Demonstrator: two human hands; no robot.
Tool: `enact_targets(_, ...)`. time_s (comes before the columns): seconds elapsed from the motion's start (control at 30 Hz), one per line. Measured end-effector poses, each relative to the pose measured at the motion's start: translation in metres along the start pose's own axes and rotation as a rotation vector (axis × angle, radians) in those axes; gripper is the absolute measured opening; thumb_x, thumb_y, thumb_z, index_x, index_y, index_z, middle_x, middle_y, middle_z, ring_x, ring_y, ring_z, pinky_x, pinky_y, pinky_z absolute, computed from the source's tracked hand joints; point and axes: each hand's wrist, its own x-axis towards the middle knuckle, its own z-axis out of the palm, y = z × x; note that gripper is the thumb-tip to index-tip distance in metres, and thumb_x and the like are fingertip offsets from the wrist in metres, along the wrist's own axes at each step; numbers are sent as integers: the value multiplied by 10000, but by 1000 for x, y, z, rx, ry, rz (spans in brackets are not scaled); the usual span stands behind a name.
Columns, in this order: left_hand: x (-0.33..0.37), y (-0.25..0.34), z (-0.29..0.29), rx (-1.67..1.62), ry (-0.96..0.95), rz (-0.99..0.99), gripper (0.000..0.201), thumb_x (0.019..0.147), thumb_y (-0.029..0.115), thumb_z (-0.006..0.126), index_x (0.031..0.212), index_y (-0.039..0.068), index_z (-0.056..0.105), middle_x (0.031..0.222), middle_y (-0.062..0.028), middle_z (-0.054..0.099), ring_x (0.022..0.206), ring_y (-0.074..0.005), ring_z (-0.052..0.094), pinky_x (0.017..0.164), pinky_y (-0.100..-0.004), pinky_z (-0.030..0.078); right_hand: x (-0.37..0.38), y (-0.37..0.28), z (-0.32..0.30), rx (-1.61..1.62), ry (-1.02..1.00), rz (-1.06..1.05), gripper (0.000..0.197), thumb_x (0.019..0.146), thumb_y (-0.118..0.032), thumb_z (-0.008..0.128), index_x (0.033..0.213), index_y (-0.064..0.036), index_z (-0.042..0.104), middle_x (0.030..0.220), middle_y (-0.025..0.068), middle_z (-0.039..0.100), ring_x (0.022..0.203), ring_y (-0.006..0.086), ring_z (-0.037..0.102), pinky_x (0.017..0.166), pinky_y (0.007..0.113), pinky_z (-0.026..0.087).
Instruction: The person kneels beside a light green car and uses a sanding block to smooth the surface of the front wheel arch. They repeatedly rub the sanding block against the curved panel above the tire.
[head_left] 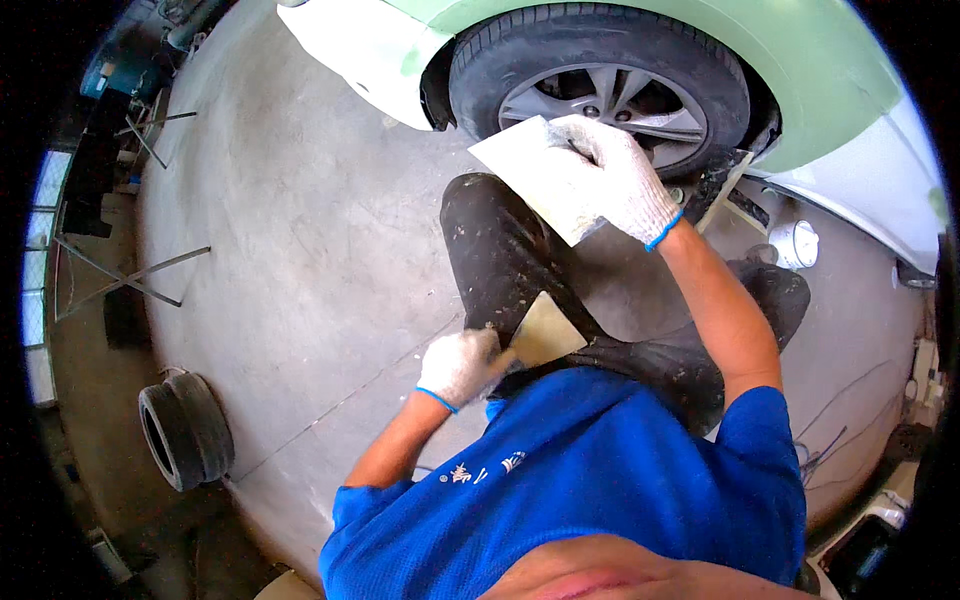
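My left hand [460,370], in a white knit glove with a blue cuff, is closed on the handle of a putty knife [548,333]. Its wide, yellowish blade points up and to the right above my dark trousers. Higher up, my right hand [622,180], in a matching glove, grips a pale, flat rectangular plate [535,180]. That plate is tilted over my knee, its lower edge greyish, in front of a car wheel [600,85]. The fingers beneath the plate are hidden. Around the wheel, the car's fender [835,80] is light green, with white body panels on either side.
A white tub [795,245] stands on the floor to the right, under the car's side. Dark-stained flat pieces [728,195] lie beside the wheel. At the left are stacked tyres [185,432] and crossed metal stands [130,278]. Thin cables [825,450] trail across the floor at right.
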Motion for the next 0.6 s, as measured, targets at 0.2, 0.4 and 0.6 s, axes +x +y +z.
enact_targets(0.2,32,28,-73,173,883,456,740,597,177,836,1287,125,573,1304,-97,570,1228,-374,514,1047,-535,394,-21,-1,31,148,-128,173,366,926,-90,620,1270,-17,521,959,117,657,902,140,624,809,320,520)
enact_targets(0.4,59,8,-112,220,832,701,437,708,166,738,1140,129,681,1078,-98,692,948,-277,687,776,-390,549,-29,-18,14,835,-175,490,268,1016,-204,501,1198,-35,601,947,100,682,724,125,640,648,271,556)
enact_targets(0.6,123,-56,-203,-849,1019,282,351,935,53,599,1263,-40,512,1194,-127,612,1084,-201,571,970,-320,462,-59,13,-24,841,-11,587,207,1008,-174,504,1143,-56,607,858,72,693,642,103,623,555,232,512)
